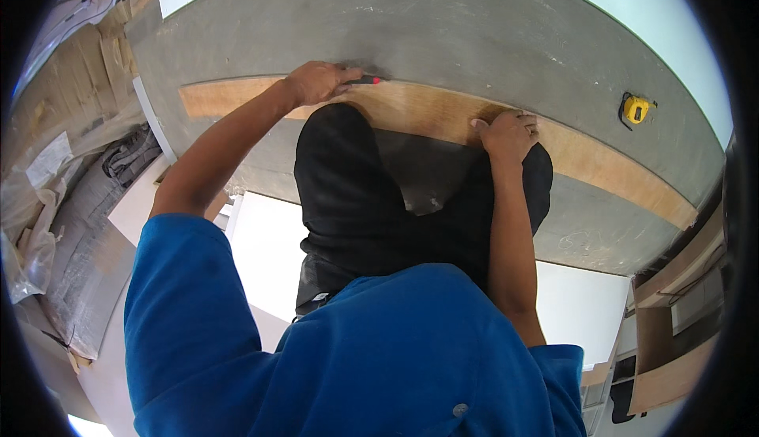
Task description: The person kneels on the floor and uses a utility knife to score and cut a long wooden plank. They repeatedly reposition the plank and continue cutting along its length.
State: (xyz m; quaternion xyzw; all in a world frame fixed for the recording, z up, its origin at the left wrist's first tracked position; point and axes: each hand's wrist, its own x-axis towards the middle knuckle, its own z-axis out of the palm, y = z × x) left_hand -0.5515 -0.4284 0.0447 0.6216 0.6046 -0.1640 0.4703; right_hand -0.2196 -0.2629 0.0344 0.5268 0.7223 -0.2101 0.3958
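A long, narrow wooden board [427, 109] lies across a grey panel, bowed by the lens. My left hand [319, 81] is at the board's far edge, closed on a slim black tool with a red end [370, 80]; I cannot tell whether it is a knife or a marker. Further right, my right hand [510, 134] grips the board, its fingers curled at the far edge and its thumb on the near side. My knees in black trousers [340, 168] rest over or against the board's near edge and hide part of it.
On the grey panel [443, 26], a yellow tape measure [635, 110] lies beyond the board at the right. White sheets show behind and beneath the panel. Crumpled plastic wrapping [39, 224] lies at the left; wooden frame pieces [672, 374] stand at the lower right.
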